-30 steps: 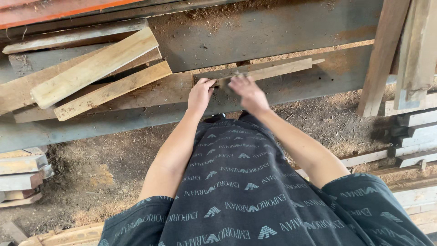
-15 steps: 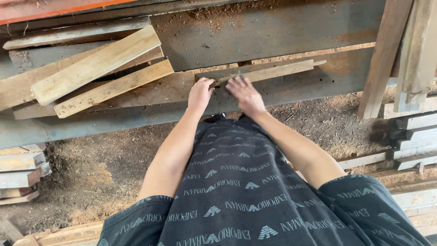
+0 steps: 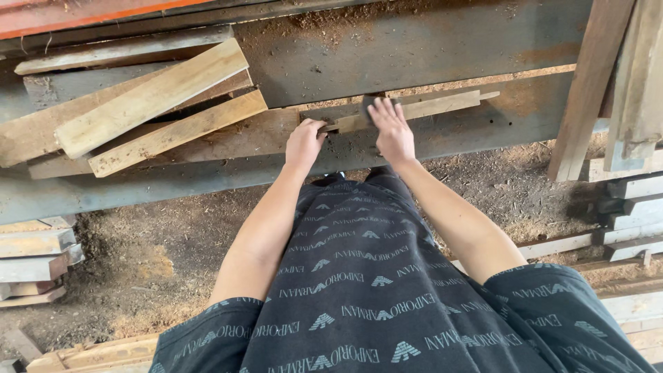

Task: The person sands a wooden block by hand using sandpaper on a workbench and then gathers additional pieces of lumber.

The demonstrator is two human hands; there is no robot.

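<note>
At frame centre, the left hand (image 3: 304,143) gripped the near end of a thin rough wooden strip (image 3: 428,107); the right hand (image 3: 391,129) lay flat, fingers spread, on it, above the sawdust-strewn steel bench (image 3: 414,48).

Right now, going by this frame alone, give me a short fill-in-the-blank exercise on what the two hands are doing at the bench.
1. Both hands rest on a narrow wooden ____ lying along the steel bench.
2. The left hand grips the strip's ____ end.
3. The right hand lies flat, partly covering a small ____ object.
4. The loose boards are stacked to the ____ of the hands.

Missing words: strip; left; dark; left
</note>
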